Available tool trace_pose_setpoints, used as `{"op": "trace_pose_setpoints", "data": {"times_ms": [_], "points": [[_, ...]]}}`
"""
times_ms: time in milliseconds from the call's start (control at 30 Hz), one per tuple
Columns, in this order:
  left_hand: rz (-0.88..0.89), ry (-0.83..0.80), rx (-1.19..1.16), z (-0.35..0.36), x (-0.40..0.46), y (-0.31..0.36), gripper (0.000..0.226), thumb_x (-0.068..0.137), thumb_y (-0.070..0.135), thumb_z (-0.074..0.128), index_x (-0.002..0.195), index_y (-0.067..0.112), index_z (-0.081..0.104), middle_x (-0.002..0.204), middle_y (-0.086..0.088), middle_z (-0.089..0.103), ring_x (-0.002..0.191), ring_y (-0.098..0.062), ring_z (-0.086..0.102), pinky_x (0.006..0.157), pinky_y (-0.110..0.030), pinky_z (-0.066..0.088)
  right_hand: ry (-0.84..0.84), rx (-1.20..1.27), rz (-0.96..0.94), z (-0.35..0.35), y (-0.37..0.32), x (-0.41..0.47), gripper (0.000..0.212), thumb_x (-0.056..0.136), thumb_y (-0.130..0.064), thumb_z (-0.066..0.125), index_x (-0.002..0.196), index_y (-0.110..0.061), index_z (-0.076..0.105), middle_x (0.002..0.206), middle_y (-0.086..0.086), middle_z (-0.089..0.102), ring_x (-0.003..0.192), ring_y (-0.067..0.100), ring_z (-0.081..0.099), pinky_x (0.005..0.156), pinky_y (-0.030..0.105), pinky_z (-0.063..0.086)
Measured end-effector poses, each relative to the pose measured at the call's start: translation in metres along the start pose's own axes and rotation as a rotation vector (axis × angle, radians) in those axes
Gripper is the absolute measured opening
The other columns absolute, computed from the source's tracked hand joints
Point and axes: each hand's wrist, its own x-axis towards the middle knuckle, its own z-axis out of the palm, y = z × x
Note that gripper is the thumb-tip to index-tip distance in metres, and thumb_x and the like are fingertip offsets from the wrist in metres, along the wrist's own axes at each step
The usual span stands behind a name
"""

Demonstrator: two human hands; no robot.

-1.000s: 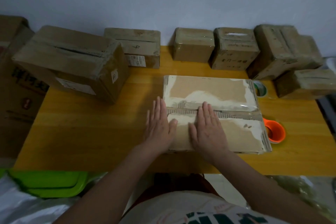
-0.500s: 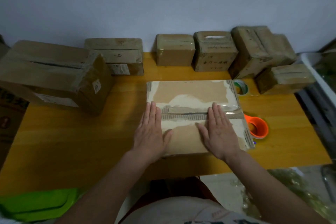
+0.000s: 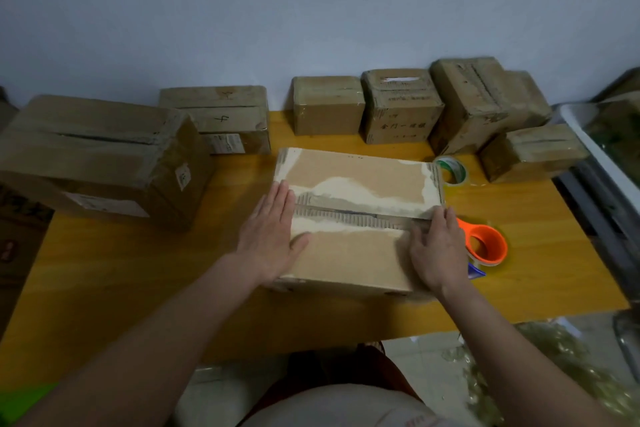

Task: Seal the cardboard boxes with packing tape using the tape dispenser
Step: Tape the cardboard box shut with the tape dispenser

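Where the two flaps meet along the torn, corrugated seam, I see the flat brown cardboard box (image 3: 356, 218) lying at the middle of the yellow wooden table (image 3: 138, 270); my left hand (image 3: 270, 236) lies flat with straight fingers on its left end, thumb spread over the lid; my right hand (image 3: 436, 246) presses flat on its right end, fingers straight and together; just beside that hand lies the orange plastic tape dispenser (image 3: 485, 244), and beyond it a clear tape roll with a green core (image 3: 452, 170); a large brown carton (image 3: 104, 163) sits at the left, smaller taped cartons (image 3: 401, 106) line the table's far edge against a pale blue-grey wall (image 3: 311, 10).
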Motion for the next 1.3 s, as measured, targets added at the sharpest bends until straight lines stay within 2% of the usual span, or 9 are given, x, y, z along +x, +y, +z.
{"op": "trace_pose_setpoints", "data": {"times_ms": [233,400,567,633,700,833,1000,1167,1300], "points": [[0.032,-0.079,0.054,-0.007,0.011,0.062,0.102,0.08,0.081,-0.002,0.146,0.006,-0.023,0.15,-0.024,-0.032,0.139,-0.04,-0.031,0.119,-0.051,-0.008,-0.083,-0.04,-0.041,-0.009,-0.015,-0.036,0.032,0.088,-0.005,0.045,0.12,-0.004,0.042,0.114,0.018,0.049,0.098,0.041,0.054,0.069,0.036,0.033],[0.265,-0.054,-0.056,0.019,-0.03,0.139,0.124,0.076,0.086,0.029,0.146,-0.003,-0.021,0.149,-0.027,-0.034,0.138,-0.04,-0.034,0.117,-0.05,-0.013,0.047,-0.169,-0.139,-0.026,-0.008,-0.003,0.03,0.084,-0.008,0.046,0.114,0.0,0.049,0.105,0.023,0.057,0.1,0.042,0.054,0.075,0.045,0.04],[0.37,0.057,0.0,0.026,-0.034,0.139,0.088,0.09,0.047,0.035,0.15,-0.006,-0.001,0.158,-0.025,-0.008,0.146,-0.034,-0.015,0.12,-0.047,-0.004,-0.173,-0.056,-0.207,-0.011,-0.012,0.036,0.052,0.099,-0.033,0.046,0.14,-0.002,0.038,0.138,0.02,0.046,0.127,0.035,0.04,0.106,0.041,0.031],[0.441,0.041,0.038,0.026,-0.032,0.123,0.083,0.084,0.042,0.019,0.152,-0.004,0.004,0.16,-0.022,-0.002,0.146,-0.031,-0.013,0.119,-0.044,-0.007,-0.154,-0.021,-0.173,-0.004,-0.009,0.037,0.045,0.098,-0.034,0.047,0.126,0.001,0.05,0.123,0.022,0.052,0.118,0.037,0.045,0.099,0.04,0.033],[0.556,-0.026,0.159,0.027,-0.034,0.103,0.083,0.081,0.042,0.008,0.152,0.004,-0.012,0.158,-0.015,-0.021,0.145,-0.028,-0.024,0.115,-0.041,-0.019,-0.067,0.0,-0.134,0.001,-0.003,0.029,0.038,0.098,-0.033,0.047,0.105,0.003,0.056,0.106,0.024,0.055,0.105,0.039,0.048,0.089,0.042,0.034],[0.686,-0.077,0.333,0.011,-0.038,0.064,0.082,0.096,0.032,0.037,0.15,0.018,-0.024,0.155,-0.004,-0.032,0.141,-0.026,-0.032,0.115,-0.045,-0.019,-0.044,0.027,-0.024,0.005,0.003,0.007,0.04,0.1,-0.037,0.041,0.094,0.0,0.056,0.101,0.025,0.057,0.098,0.041,0.053,0.077,0.042,0.039],[0.559,-0.069,0.262,0.003,-0.04,0.016,0.104,0.086,-0.004,0.043,0.143,0.046,-0.027,0.148,0.0,-0.045,0.134,-0.025,-0.044,0.111,-0.06,-0.02,-0.05,0.129,-0.083,0.009,0.006,-0.024,0.034,0.1,-0.036,0.041,0.076,-0.013,0.04,0.081,0.016,0.058,0.08,0.038,0.056,0.06,0.036,0.034],[0.501,0.042,0.209,0.009,-0.032,0.011,0.057,0.097,0.059,0.015,0.146,0.049,-0.011,0.16,0.001,-0.02,0.146,-0.032,-0.02,0.115,-0.06,-0.01,-0.173,0.185,-0.084,0.015,-0.002,-0.035,0.042,0.095,-0.054,0.04,0.084,-0.013,0.041,0.075,0.004,0.056,0.072,0.031,0.055,0.058,0.035,0.035],[0.478,0.055,0.28,0.012,-0.022,0.022,0.053,0.094,0.054,0.003,0.142,0.047,-0.018,0.157,0.006,-0.02,0.147,-0.032,-0.017,0.114,-0.061,-0.006,-0.161,0.2,-0.103,0.016,0.002,-0.032,0.043,0.095,-0.055,0.038,0.087,-0.013,0.041,0.077,0.007,0.059,0.072,0.032,0.057,0.06,0.04,0.044]]}}
